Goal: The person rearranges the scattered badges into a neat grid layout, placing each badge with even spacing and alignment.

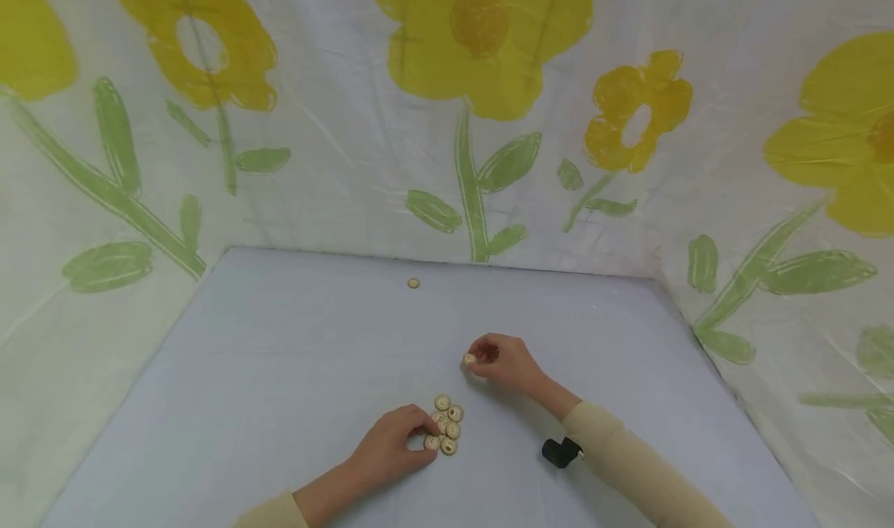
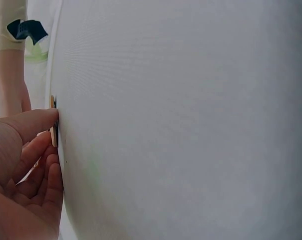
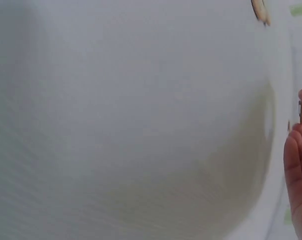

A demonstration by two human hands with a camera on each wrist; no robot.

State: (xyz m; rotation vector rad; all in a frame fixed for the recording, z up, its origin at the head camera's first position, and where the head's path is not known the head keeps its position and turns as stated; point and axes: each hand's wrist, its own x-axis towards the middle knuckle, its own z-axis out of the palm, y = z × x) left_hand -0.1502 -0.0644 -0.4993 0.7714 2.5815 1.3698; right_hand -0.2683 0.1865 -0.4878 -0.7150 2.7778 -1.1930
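Several small round wooden discs with dark markings lie in a tight cluster on the table. At the cluster's left side, my left hand pinches one disc between thumb and fingers, low at the tabletop. The left wrist view shows a disc edge-on at the thumb and fingertips. Farther back and to the right, my right hand holds a single disc between thumb and fingertips. That disc appears edge-on at the right border of the right wrist view.
One more wooden disc lies alone near the table's back edge. A black device is at the right sleeve. The pale table meets a hanging white sheet painted with yellow flowers at its back and sides.
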